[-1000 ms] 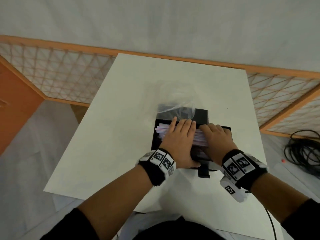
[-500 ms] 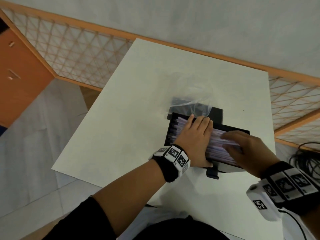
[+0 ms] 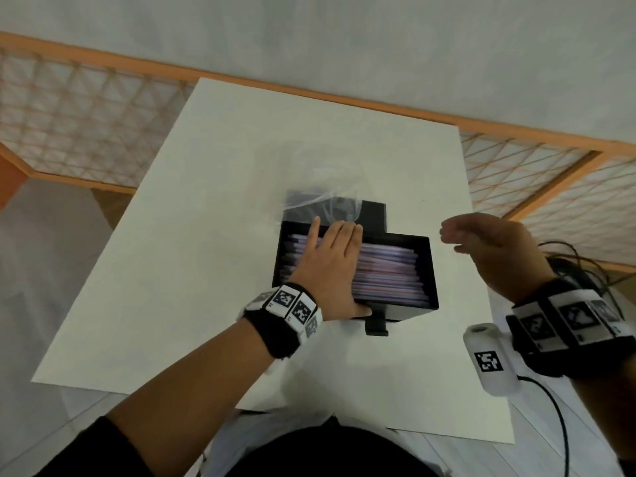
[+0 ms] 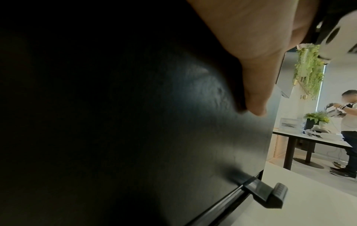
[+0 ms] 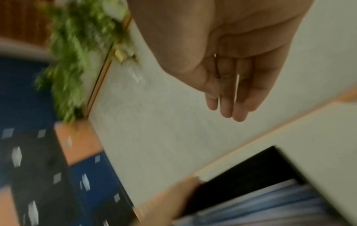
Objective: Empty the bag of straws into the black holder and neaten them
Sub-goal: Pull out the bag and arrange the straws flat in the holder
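Observation:
A black holder (image 3: pixel 428 270) stands on the white table (image 3: pixel 206 201), filled with wrapped straws (image 3: pixel 389 270) lying sideways. My left hand (image 3: pixel 327 259) lies flat on the left part of the straws, fingers straight, thumb (image 4: pixel 119 91) against the holder's black front wall (image 4: pixel 173 137). My right hand (image 3: pixel 488 246) hovers in the air right of the holder, fingers (image 5: pixel 230 97) loosely extended, holding nothing. The empty clear plastic bag (image 3: pixel 323 197) lies crumpled at the holder's far edge. A blurred corner of holder and straws (image 5: pixel 270 203) shows in the right wrist view.
A small black tab (image 3: pixel 377 327) sticks out at the holder's front base. A black cable coil (image 3: pixel 578 263) lies on the floor to the right. An orange lattice fence (image 3: pixel 86 115) borders the table's far side. Another person (image 4: pixel 347 130) stands by a distant table.
My right hand has lifted off the straws and pulled away to the right of the holder. The left hand stays pressed flat on the straws.

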{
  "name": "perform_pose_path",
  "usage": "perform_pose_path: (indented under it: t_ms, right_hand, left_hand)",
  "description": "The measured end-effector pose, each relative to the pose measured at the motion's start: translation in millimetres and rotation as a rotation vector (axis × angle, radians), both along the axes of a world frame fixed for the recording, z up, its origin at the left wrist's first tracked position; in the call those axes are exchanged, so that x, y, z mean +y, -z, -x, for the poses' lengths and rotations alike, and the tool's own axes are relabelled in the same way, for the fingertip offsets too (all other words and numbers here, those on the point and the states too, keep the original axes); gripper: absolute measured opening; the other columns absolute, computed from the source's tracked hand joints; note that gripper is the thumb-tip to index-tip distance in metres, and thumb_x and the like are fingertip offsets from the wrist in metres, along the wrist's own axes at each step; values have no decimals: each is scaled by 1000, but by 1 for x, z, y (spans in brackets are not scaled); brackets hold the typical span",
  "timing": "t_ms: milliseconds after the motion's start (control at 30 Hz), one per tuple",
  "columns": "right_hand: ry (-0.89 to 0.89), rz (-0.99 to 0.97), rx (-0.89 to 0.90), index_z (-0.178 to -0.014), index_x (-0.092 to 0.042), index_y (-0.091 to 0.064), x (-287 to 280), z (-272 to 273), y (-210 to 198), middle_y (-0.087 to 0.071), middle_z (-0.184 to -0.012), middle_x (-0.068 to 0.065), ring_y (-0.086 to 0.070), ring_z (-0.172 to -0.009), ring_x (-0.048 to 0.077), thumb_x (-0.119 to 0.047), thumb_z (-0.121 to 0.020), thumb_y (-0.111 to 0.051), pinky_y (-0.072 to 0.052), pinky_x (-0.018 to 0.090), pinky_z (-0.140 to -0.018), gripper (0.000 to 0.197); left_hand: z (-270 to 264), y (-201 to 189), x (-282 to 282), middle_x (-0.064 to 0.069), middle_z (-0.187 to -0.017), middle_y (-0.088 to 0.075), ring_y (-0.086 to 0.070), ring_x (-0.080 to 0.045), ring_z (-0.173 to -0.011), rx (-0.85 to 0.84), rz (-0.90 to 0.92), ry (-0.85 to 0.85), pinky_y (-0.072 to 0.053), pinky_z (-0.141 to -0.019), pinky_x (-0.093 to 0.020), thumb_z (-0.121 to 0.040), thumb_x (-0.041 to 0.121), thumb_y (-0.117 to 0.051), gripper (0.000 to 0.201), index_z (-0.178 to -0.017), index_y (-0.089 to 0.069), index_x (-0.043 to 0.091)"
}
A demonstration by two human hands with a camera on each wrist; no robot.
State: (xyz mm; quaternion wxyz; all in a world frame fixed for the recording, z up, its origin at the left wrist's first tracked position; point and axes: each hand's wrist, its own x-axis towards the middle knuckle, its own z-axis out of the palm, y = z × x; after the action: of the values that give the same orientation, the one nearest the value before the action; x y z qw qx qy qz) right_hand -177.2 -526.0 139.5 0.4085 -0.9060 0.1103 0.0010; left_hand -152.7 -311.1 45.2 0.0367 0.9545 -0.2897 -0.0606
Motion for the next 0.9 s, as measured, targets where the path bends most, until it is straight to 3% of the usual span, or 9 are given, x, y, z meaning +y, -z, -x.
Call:
perform_pose_path:
  t_ms: [67,133,233,367,467,600,667,767,900]
  right_hand:
    - [148,-549,131,-98,-9,-65,10,5,-1,-68,-98,16,-71,-77,11,0,-90,-50,-56,31,-86,19]
    - [250,-1043,274,-123,2,-50,30,11,4,-59,-123,24,-69,-95,22,-7,-92,-46,-55,35,-88,33]
    - [377,-1418,487,-141,5,-25,57,11,17,-36,-145,23,-43,-130,33,-27,-91,-51,-43,38,-102,64]
    - [442,-1458,630,-133,7,-39,72,-10,39,-51,-128,25,-48,-122,34,-43,-90,-49,-39,42,-102,67]
    - [584,-1289,581,-143,2,-25,79,-27,46,-43,-139,26,-46,-126,37,-42,-92,-47,-37,42,-104,71]
    - [633,-1337,579,-139,8,-29,91,-35,43,-40,-142,25,-41,-132,33,-40,-96,-42,-32,36,-105,65]
    - [655,-1368,580,-136,7,-36,96,-34,46,-46,-138,23,-46,-129,31,-43,-93,-46,-34,35,-105,67]
    - [699,-1404,547,-130,8,-43,97,-33,49,-52,-131,24,-53,-119,33,-39,-91,-50,-39,35,-91,61]
    - [732,-1397,507,-118,6,-49,96,-39,47,-59,-98,16,-60,-88,30,-36,-90,-51,-44,33,-79,50]
  left_hand:
    - [0,-2,-1,-12,-156,-14,-10,-28,-144,3,-1,-4,5,-115,-58,-60,86,-47,127,-148,-3,5]
    - [2,-4,-2,-11,-156,-15,-10,-27,-144,-6,8,-6,6,-116,-57,-60,85,-49,126,-148,-3,5]
    - [4,-5,-1,-10,-156,-17,-12,-26,-144,-21,9,0,6,-116,-57,-60,84,-50,125,-147,-6,5]
    - [6,-9,-2,-10,-157,-14,-9,-26,-145,4,-23,8,7,-115,-57,-66,79,-41,117,-148,-3,4]
    - [6,-16,0,-13,-158,-6,-3,-28,-146,53,-31,37,10,-114,-58,-58,75,-12,116,-148,0,2]
    - [5,-20,3,-11,-159,8,9,-28,-146,71,-99,103,9,-113,-59,-77,66,-43,109,-147,12,4]
    - [2,-18,5,-11,-159,9,9,-29,-146,61,-119,109,9,-113,-59,-74,71,-37,110,-146,14,4]
    - [-1,-15,5,-17,-157,-10,-8,-34,-146,82,-90,125,3,-114,-61,-65,73,-25,112,-148,-2,1]
    - [3,-7,5,-20,-136,-50,-47,-38,-128,43,31,135,-29,-102,-69,-63,79,-32,110,-136,-40,-4]
